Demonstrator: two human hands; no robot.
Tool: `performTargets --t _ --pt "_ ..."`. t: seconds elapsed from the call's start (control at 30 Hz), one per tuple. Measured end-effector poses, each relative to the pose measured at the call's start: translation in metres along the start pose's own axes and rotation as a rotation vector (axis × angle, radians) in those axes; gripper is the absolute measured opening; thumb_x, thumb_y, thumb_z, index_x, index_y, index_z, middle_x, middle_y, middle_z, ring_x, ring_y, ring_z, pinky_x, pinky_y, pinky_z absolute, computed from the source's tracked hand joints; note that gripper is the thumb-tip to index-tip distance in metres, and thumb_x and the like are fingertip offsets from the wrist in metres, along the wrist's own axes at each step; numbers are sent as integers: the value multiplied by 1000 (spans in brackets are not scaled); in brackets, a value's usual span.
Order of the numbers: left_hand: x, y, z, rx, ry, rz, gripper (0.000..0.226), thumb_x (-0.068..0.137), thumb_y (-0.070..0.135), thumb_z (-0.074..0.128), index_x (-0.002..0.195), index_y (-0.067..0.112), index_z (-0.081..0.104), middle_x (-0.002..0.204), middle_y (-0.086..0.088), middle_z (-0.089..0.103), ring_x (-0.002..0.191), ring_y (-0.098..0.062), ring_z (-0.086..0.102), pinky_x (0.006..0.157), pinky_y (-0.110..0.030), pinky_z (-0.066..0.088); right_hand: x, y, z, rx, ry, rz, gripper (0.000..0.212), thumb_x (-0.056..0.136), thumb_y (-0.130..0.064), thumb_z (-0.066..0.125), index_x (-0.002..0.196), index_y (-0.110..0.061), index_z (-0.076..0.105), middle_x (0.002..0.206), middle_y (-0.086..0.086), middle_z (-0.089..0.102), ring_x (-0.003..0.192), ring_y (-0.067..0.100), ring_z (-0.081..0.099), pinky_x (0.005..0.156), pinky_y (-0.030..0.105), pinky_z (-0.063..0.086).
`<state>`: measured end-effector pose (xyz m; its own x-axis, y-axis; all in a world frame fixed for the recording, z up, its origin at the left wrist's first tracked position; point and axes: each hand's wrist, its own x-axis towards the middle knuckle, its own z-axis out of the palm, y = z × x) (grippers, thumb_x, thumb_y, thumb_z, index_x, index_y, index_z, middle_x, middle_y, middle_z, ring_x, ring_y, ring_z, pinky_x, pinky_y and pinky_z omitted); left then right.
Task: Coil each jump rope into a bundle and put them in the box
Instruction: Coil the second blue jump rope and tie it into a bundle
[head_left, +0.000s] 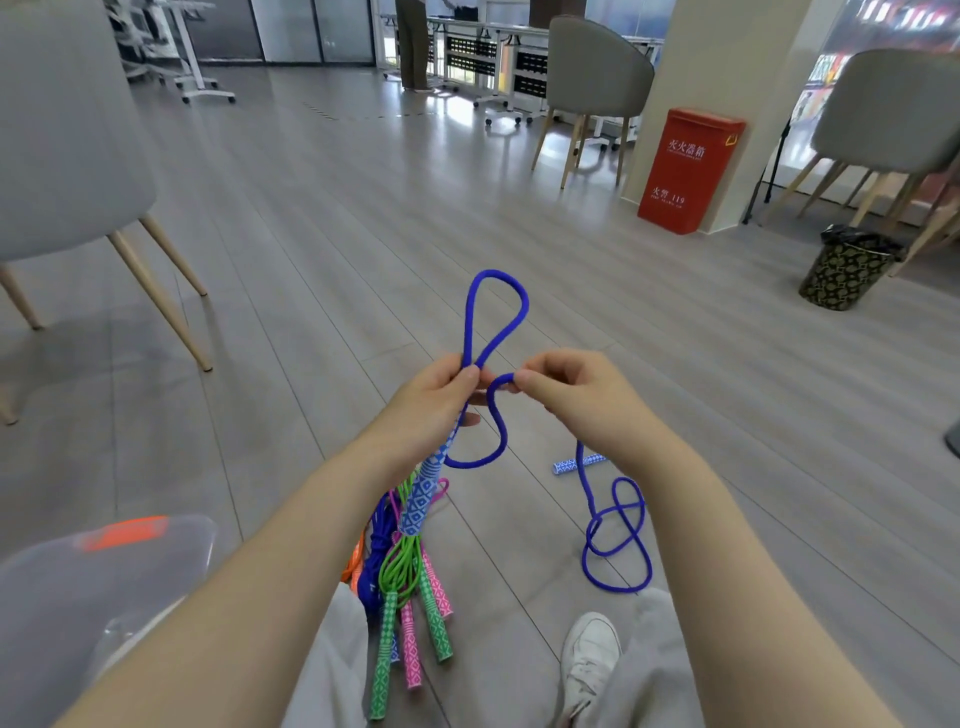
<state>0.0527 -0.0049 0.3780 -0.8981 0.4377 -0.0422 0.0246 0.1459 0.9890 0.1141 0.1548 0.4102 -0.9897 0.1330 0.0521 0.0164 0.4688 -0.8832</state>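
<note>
Single head view, looking forward-down, close over forearms, floor beyond.

Centre of frame: cobalt-blue rope (496, 306) joined to a handle (422, 499) patterned in blue and white diamonds; a matching handle (577, 463) lies right of centre. Lower centre: lime-green cord (397, 564), green-and-white handles (383, 660), pink-and-white handles (410, 649), an orange cord (356, 564). Lower left: clear box (78, 597) with an orange mark. Upper right: red cabinet (685, 171) lettered in white; black bin (844, 267) with gold pattern. Floor (311, 234) grey planks.
</note>
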Motion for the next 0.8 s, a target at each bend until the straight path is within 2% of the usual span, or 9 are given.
performTargets --t 0.1,0.2,0.3,0.4,0.47,0.57,0.67,0.73,0.8 --pt "-4 2 4 -82 -125 -64 28 103 17 36 110 12 63 96 -4 74 94 -12 69 84 -29 55 1 3 11 -55 10 4 19 94 -23 59 88 -9 70 69 -11 68 61 -3 59 61 10 42" --pt "-7 0 5 -23 -179 -77 29 104 20 34 105 16 64 87 -5 72 92 -14 68 86 -29 52 4 10 16 -215 40 -4 24 95 -33 56 88 -14 69 72 -6 67 64 6 54 62 22 44" --pt "-7 -1 6 -113 -216 -92 29 104 19 34 100 11 61 78 -5 61 90 -23 68 96 -38 50 4 15 16 -264 53 -6 25 94 -37 56 84 -17 66 66 -7 57 61 8 48 60 24 41" --pt "-7 -3 6 0 -245 -79 28 104 24 34 107 9 58 73 0 49 81 -16 63 87 -32 50 5 19 15 -353 38 -24 32 93 -42 55 80 -14 63 61 -6 49 57 11 43 58 28 38" --pt "-8 -5 5 70 -271 -76 28 104 28 35 102 11 57 71 1 44 76 -14 57 79 -29 47 6 22 14 -416 10 -5 35 93 -47 53 77 -16 62 60 -6 48 57 12 42 56 29 37" --pt "-8 -6 3 48 -317 -78 25 104 27 36 92 13 53 66 4 40 66 -12 49 83 -36 48 6 23 10 -418 -17 13 43 91 -53 53 74 -14 59 59 -6 45 55 12 40 57 31 37" --pt "-7 -4 1 50 -296 -54 24 103 26 37 89 13 51 66 5 39 60 -11 42 84 -35 52 3 17 -3 -307 -8 66 53 90 -56 53 72 -7 58 51 -9 37 47 8 32 52 26 31" --pt "-5 -3 0 61 -243 -37 23 103 25 38 88 13 51 65 6 40 58 -10 42 83 -36 52 0 15 -15 -275 -12 105 51 90 -59 51 68 -13 60 47 -10 35 44 7 31 51 23 30" --pt "-3 -3 -5 50 -174 -35 23 103 24 39 87 13 51 65 5 41 57 -9 43 83 -37 52 -2 19 -28 -285 -4 129 52 87 -63 51 66 -17 60 52 -8 38 50 10 36 56 27 34"
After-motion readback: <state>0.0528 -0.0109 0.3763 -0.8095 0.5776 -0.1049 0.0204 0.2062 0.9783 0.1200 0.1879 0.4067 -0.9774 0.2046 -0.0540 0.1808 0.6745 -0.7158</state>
